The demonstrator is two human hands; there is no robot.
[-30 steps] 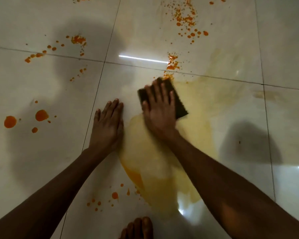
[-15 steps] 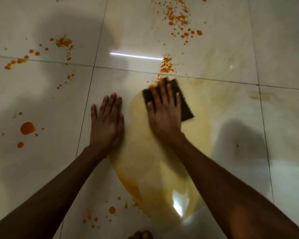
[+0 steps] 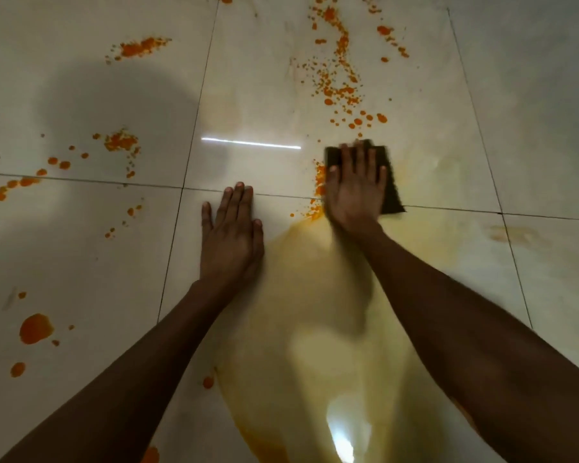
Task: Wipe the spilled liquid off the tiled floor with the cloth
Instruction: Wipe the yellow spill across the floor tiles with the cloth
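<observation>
The right hand presses flat, fingers straight, on the dark cloth at the far edge of the yellow spill. The left hand rests flat on the tiled floor beside it.

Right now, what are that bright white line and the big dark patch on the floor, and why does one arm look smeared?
Head view: the white streak is lamp glare on glossy tiled floor; another glare patch shines in the wet yellow smear. The dark patch is a cast shadow. The right hand on the cloth is motion-blurred; the left hand is sharper.
</observation>
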